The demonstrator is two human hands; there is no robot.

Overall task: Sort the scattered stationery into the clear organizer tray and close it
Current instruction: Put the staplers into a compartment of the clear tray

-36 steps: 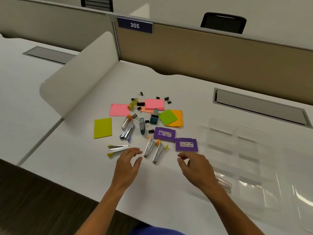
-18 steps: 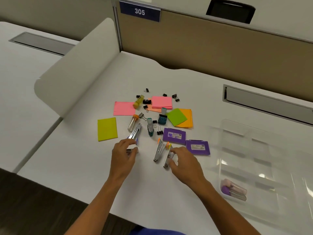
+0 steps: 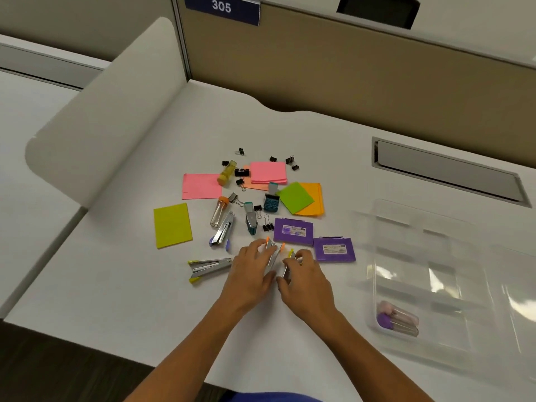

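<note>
Both hands are down on the white desk point(image 3: 130, 285), side by side, each on a small metal stapler. The left hand point(image 3: 251, 271) has its fingers curled over the orange stapler point(image 3: 272, 255), which lies with its long axis running away from the person, orange tips at the far end, leaning a little to the left. The right hand point(image 3: 304, 275) pinches the yellow-tipped stapler point(image 3: 288, 266) just beside it; that one lies nearly parallel, its yellow tip pointing away toward the purple boxes. The two staplers sit close together, almost touching, between the thumbs.

Left of the left hand lies another stapler point(image 3: 209, 266), long axis across the desk, its yellow ends pointing left. Farther off, a blue-tipped stapler point(image 3: 222, 232) slants from near-left to far-right. Beyond it a clear tube point(image 3: 219, 211) with an orange cap lies pointing away, and a teal stamp point(image 3: 251, 220) rests beside it.

Two purple boxes point(image 3: 293, 231) lie flat just past the hands, the nearer one point(image 3: 334, 249) to the right. Sticky notes spread behind: yellow-green point(image 3: 172, 225) at left, pink point(image 3: 200, 186), a pink pad point(image 3: 268, 172), green over orange point(image 3: 295, 197). Black binder clips point(image 3: 242, 172) are scattered among them.

The tray point(image 3: 406, 256) stands open at the right, well apart from the pile, with pink- and purple-capped tubes point(image 3: 398, 319) lying in its near-left compartment.
</note>
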